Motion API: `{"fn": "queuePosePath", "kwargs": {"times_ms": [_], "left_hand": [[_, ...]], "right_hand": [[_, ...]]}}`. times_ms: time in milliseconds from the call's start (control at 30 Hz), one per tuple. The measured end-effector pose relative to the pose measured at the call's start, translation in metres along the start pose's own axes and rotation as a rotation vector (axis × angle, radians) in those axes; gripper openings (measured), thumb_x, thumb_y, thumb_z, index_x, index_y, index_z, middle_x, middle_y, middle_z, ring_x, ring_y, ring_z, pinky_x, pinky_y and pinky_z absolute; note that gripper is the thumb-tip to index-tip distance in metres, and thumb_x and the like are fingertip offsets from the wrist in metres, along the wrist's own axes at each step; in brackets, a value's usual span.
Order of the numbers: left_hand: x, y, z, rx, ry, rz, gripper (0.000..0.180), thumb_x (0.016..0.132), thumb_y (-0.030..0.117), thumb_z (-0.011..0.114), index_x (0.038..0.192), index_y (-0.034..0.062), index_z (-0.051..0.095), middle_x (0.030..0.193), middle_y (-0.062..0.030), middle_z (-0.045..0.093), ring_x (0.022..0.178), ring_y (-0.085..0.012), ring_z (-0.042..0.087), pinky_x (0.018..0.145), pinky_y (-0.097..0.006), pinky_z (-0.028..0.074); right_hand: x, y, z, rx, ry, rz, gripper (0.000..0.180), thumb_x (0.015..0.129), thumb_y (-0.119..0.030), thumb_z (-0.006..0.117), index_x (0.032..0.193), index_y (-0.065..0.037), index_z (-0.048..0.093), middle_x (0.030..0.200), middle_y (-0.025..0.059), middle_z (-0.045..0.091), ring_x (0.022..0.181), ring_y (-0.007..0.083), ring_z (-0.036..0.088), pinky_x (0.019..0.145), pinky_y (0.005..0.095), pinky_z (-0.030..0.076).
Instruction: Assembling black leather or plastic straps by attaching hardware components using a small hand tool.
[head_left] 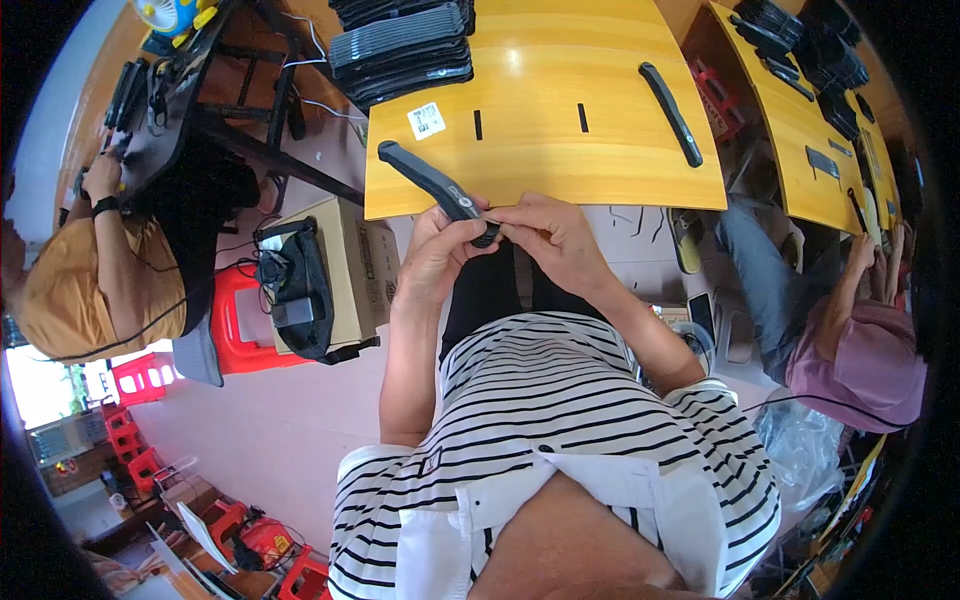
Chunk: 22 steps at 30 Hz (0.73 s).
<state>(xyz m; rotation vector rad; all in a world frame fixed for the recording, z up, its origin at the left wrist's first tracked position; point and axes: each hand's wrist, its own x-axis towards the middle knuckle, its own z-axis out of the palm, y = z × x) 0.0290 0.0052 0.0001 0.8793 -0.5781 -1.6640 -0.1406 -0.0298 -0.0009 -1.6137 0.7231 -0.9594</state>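
My left hand [440,250] is closed around one end of a black, curved folding-saw-like handle [430,180], just off the table's near edge. The handle's other end points up and to the left over the tabletop, and a small round light mark shows near my fingers. Right beside it, my right hand [550,238] has thumb and fingers pinched together at the held end. Whatever sits between those fingertips is too small to tell. A second black curved handle [672,115] of like shape lies at the table's right side.
On the yellow wooden table [540,165] lie two short black strips [583,118] and a white printed label [426,121]. Stacked black ribbed packs [405,50] stand at its far left. A cardboard box [345,270] and red stool [235,320] are left; co-workers sit on both sides.
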Motion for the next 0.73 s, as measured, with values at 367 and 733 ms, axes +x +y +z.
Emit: {"fn": "queuePosePath", "kwargs": {"times_ms": [367,733], "left_hand": [[-0.004,0.003,-0.002,0.234,-0.137,-0.22,0.028,0.073,0.003,0.06,0.1,-0.0031,0.053,0.084,-0.0088,0.06,0.072,-0.0151,0.061,0.062,-0.026,0.053],[-0.01,-0.002,0.01,0.149,-0.254,-0.304,0.048,0.069,0.0,0.062,0.114,-0.0005,0.045,0.092,-0.0097,0.058,0.077,-0.018,0.061,0.065,-0.029,0.053]], "right_hand": [[0.01,-0.018,-0.03,-0.364,-0.568,-0.109,0.011,0.08,-0.019,0.057,0.085,-0.009,0.058,0.063,0.0089,0.053,0.056,0.0257,0.052,0.052,0.0322,0.039],[0.004,-0.02,-0.03,0.112,-0.548,0.003,0.015,0.072,-0.007,0.055,0.082,-0.001,0.064,0.06,0.0089,0.06,0.048,0.0148,0.054,0.049,0.0257,0.043]]}}
